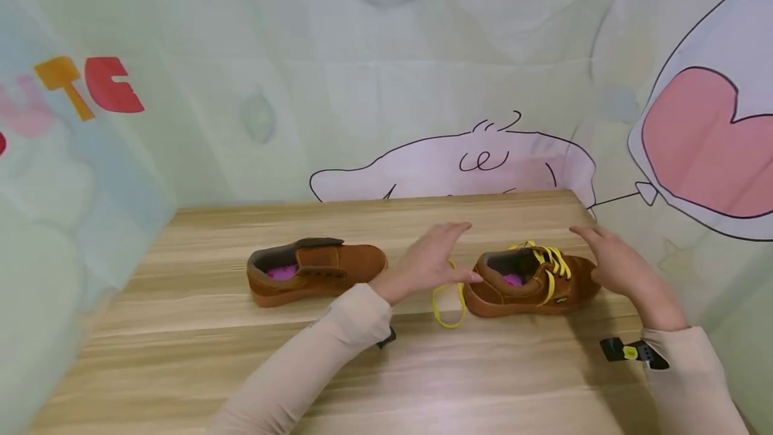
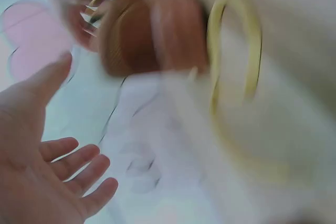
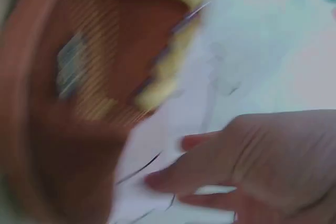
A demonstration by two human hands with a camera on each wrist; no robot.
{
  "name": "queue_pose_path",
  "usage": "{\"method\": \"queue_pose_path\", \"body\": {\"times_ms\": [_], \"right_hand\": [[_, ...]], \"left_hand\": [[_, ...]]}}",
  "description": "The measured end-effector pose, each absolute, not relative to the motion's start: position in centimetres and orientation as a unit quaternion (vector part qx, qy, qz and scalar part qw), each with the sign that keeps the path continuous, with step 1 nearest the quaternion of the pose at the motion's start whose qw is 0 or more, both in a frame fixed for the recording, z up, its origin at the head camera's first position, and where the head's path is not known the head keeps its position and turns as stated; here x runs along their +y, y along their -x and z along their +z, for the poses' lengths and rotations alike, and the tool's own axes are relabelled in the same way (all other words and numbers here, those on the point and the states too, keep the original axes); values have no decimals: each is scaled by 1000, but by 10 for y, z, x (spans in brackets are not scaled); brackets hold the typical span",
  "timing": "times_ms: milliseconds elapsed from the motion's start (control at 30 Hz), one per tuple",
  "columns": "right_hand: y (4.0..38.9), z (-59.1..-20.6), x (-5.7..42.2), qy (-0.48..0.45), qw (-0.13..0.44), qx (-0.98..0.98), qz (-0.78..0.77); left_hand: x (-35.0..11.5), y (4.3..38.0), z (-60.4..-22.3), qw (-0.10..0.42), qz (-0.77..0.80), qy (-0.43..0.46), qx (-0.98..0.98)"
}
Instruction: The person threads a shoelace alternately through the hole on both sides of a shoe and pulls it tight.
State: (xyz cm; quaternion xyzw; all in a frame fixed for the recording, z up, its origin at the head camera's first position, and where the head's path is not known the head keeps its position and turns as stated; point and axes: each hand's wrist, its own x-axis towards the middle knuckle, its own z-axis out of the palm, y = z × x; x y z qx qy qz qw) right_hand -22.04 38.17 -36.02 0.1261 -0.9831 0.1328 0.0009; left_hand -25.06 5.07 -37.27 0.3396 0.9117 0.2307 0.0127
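A brown shoe with yellow laces threaded through its front stands on the table at the right, toe pointing right. My left hand is spread beside its heel, fingers extended and apart. At the toe end my right hand hovers with loosely bent fingers and nothing in them. In the left wrist view the left palm faces the shoe, with separated fingers. The right wrist view shows the right hand close by the shoe's laced side, blurred.
A second brown shoe, with no lace in its eyelets, stands left on the wooden table. A loose yellow lace loop lies between the shoes. Printed cloth walls enclose the table's back and sides.
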Motion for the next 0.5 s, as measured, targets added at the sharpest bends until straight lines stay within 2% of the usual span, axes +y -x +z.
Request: {"method": "queue_pose_path", "body": {"times_ms": [133,200,267,333,500], "right_hand": [[213,-329,332,-160,141,-964,160],[211,-323,303,-193,181,-948,177],[212,-324,275,-224,180,-940,182],[216,-331,246,-252,154,-939,175],[232,-366,180,-332,69,-933,122]], "left_hand": [[-14,242,-341,-49,237,-286,927],[-48,235,-331,-68,231,-260,935],[-79,228,-326,-80,224,-242,941],[-107,221,-326,-80,216,-232,945],[-158,207,-344,-40,177,-232,956]]}}
